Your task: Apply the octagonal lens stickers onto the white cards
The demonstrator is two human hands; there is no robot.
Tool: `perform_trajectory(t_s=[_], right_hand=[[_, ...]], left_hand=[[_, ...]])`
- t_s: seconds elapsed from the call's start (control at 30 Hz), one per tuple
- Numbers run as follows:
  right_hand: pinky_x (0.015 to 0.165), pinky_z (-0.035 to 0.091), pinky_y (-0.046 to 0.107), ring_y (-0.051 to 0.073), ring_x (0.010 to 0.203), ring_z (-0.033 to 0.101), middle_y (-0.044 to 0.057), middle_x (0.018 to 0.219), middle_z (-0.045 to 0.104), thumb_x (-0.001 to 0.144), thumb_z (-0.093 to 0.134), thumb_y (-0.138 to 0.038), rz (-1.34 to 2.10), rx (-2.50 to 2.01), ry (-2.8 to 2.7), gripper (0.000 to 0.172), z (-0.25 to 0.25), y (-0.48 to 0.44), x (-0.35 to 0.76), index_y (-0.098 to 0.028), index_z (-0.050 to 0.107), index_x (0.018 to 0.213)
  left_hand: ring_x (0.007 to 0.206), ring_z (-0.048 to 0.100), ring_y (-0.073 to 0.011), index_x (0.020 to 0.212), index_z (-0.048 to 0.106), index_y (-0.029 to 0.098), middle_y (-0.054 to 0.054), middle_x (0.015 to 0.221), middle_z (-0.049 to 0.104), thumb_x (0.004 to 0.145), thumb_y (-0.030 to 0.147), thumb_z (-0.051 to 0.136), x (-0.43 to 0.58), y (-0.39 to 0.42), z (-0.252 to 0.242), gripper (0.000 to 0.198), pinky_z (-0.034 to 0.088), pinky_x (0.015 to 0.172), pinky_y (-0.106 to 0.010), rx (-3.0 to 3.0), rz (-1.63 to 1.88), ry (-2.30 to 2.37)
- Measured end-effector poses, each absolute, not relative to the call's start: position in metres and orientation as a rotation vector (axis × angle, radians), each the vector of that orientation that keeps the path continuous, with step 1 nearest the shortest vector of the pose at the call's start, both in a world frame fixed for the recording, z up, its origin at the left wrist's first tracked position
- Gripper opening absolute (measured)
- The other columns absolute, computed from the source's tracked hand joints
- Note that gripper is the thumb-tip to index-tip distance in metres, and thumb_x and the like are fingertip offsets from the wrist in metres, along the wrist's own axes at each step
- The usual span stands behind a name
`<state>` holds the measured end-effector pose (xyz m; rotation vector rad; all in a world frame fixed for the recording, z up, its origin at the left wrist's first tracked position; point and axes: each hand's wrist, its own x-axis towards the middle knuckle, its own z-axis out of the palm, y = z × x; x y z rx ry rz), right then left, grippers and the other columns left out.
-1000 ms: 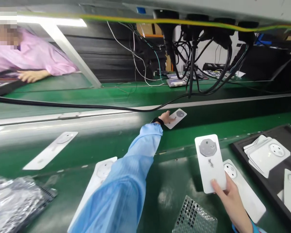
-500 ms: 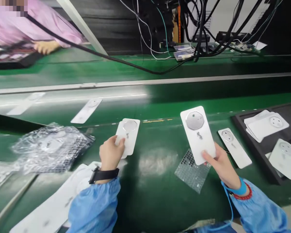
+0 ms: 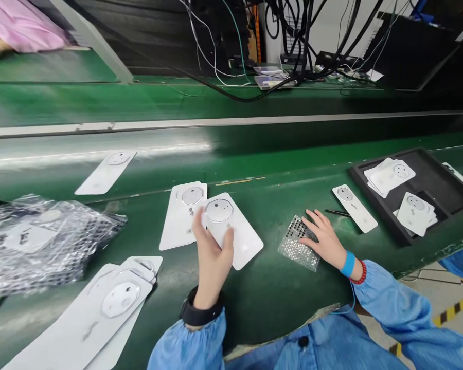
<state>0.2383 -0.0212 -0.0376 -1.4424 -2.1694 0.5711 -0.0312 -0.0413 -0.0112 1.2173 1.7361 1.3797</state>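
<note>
Left hand (image 3: 212, 262) pinches a white socket card (image 3: 243, 236) on the green surface (image 3: 278, 308), a second card (image 3: 181, 216) just beside it. Right hand (image 3: 324, 239) lies open, fingers spread, on bubble wrap (image 3: 297, 246). Stacked cards (image 3: 108, 308) and a bubble-wrap pile (image 3: 42, 241) sit left; black tray (image 3: 443, 180) holding more cards sits right. Bundled cables (image 3: 304, 46) hang beyond.

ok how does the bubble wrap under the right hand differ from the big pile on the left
The bubble wrap sheet is a small, fairly flat piece, while the bubble wrap pile is far larger and bunched up. The right hand rests on the sheet; no hand touches the pile. A white card shows through the pile, but none shows through the sheet. Both are clear plastic lying on the green belt.
</note>
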Motion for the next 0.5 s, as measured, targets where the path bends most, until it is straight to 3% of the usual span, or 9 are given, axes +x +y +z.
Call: perform_trajectory(t_s=[0.07, 0.13, 0.27, 0.43, 0.5], right_hand=[[0.105, 0.035, 0.069, 0.039, 0.135, 0.041, 0.015, 0.140, 0.054, 0.090, 0.064, -0.030, 0.530, -1.376, -2.255, 0.033, -0.043, -0.017, 0.244, -0.022, 0.062, 0.122], [0.104, 0.042, 0.060, 0.033, 0.127, 0.051, 0.013, 0.134, 0.059, 0.092, 0.061, -0.030, 0.550, -1.284, -2.286, 0.031, -0.042, -0.015, 0.242, -0.022, 0.062, 0.122], [0.099, 0.051, 0.044, 0.024, 0.113, 0.060, 0.010, 0.123, 0.065, 0.092, 0.062, -0.034, 0.598, -1.152, -2.294, 0.036, -0.025, -0.012, 0.234, -0.022, 0.059, 0.127], [0.106, 0.038, 0.058, 0.029, 0.120, 0.055, 0.015, 0.130, 0.060, 0.091, 0.063, -0.035, 0.490, -1.005, -2.323, 0.042, -0.005, -0.011, 0.228, -0.019, 0.057, 0.129], [0.106, 0.036, 0.058, 0.028, 0.117, 0.056, 0.014, 0.125, 0.062, 0.091, 0.063, -0.030, 0.416, -1.004, -2.234, 0.029, -0.004, -0.013, 0.221, -0.019, 0.064, 0.118]], left_hand=[[0.092, 0.067, -0.0271, 0.109, 0.070, 0.016, -0.011, 0.104, 0.070, 0.079, 0.031, 0.059, -0.038, -0.039, -0.015, 0.035, 0.051, 0.084, -0.040, 1.284, 1.143, 1.802], [0.089, 0.067, -0.0298, 0.090, 0.076, 0.017, -0.010, 0.094, 0.072, 0.076, 0.034, 0.060, -0.030, -0.038, -0.014, 0.027, 0.050, 0.083, -0.043, 1.307, 1.024, 1.747], [0.090, 0.069, -0.0288, 0.082, 0.079, 0.021, -0.007, 0.093, 0.076, 0.071, 0.040, 0.070, 0.003, -0.037, -0.005, 0.024, 0.049, 0.086, -0.039, 1.352, 0.923, 1.526], [0.079, 0.069, -0.0252, 0.074, 0.078, 0.019, -0.008, 0.084, 0.077, 0.070, 0.037, 0.070, 0.021, -0.038, -0.010, 0.020, 0.050, 0.076, -0.035, 1.258, 0.898, 1.399], [0.080, 0.068, -0.0250, 0.075, 0.078, 0.018, -0.009, 0.086, 0.077, 0.071, 0.038, 0.069, 0.022, -0.040, -0.015, 0.022, 0.050, 0.075, -0.034, 1.193, 0.915, 1.392]])
